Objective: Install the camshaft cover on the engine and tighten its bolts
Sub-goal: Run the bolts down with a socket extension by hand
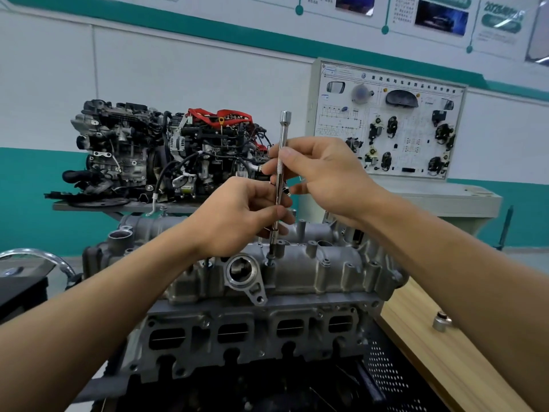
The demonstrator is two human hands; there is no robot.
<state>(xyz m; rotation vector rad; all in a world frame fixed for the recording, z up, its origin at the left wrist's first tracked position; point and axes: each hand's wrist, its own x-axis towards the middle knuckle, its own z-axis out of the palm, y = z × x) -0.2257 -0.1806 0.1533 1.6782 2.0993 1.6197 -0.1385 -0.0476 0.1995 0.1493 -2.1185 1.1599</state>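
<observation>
On the engine (252,337), nearest, sits the camshaft cover (312,278); from 1 bolt (270,263) in it an extension bar (284,129) rises nearly upright. The left hand (237,218) grips the bar low, nearer the bolt; the right hand (326,173) pinches its knurled section above.

Two hands (237,215) (326,173), one extension bar (283,132), one camshaft cover (300,275), one loose socket (441,322), one display board (392,120).
</observation>
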